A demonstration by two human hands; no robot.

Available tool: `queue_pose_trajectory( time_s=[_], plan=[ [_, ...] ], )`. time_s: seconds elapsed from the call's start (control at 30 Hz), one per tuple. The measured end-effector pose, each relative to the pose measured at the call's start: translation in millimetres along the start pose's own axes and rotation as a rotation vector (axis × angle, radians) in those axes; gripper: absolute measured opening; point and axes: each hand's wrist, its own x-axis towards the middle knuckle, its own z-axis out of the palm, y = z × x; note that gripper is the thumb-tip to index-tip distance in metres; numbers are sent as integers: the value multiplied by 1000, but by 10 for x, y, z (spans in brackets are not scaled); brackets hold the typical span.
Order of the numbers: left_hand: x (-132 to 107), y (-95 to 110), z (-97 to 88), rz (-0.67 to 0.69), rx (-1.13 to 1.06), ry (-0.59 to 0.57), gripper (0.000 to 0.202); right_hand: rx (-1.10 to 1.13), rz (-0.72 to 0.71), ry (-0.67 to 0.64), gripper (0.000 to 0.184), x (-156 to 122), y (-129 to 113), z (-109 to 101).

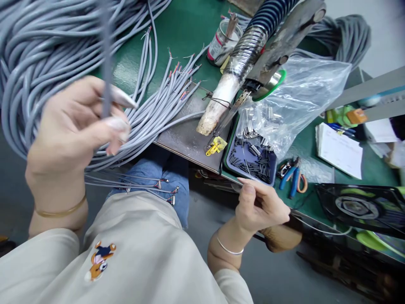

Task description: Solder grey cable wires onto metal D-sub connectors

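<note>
My left hand (76, 122) is raised on the left, its thumb and fingers closed round a grey cable (106, 50) that stands upright and is blurred near the camera. Below it a bundle of grey cables (148, 122) lies across the bench edge, with stripped red, blue and white wire ends fanned out. My right hand (262, 204) is at the front of a blue tray (272, 171), fingertips pinched together; what they hold, if anything, I cannot make out. Short black tubes (243, 160) and metal connector parts (255, 150) fill the tray.
A fume hose (228, 84) and a soldering iron (240, 103) hang over the bench. A plastic bag (303, 88) lies behind the tray. Blue-handled pliers (294, 181), a paper pad (338, 150) and a fan (357, 207) are rightward. Cables with connectors (172, 196) rest on my lap.
</note>
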Motion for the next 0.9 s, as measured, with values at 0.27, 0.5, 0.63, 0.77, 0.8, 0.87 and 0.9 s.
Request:
queue_pose_trajectory(
  time_s=[0.27,0.5,0.63,0.77,0.8,0.87,0.9],
  plan=[
    [-109,-329,995,-246,-98,-852,20,192,207,412,27,218,-69,138],
    [-311,-814,1178,-259,-76,-352,20,146,475,-134,24,26,-143,169],
    [-266,-822,1112,-403,-234,-406,30,306,573,-342,15,-50,-167,351],
    [-221,-817,1063,-541,-358,-539,42,430,622,-395,12,-70,-190,497],
    [-217,-822,1054,-560,-379,-560,42,445,628,-395,11,-72,-197,518],
    [-214,-836,1043,-578,-409,-584,41,463,645,-389,11,-71,-211,544],
    [-213,-844,1040,-580,-419,-587,40,468,655,-385,11,-68,-217,552]
  ],
)
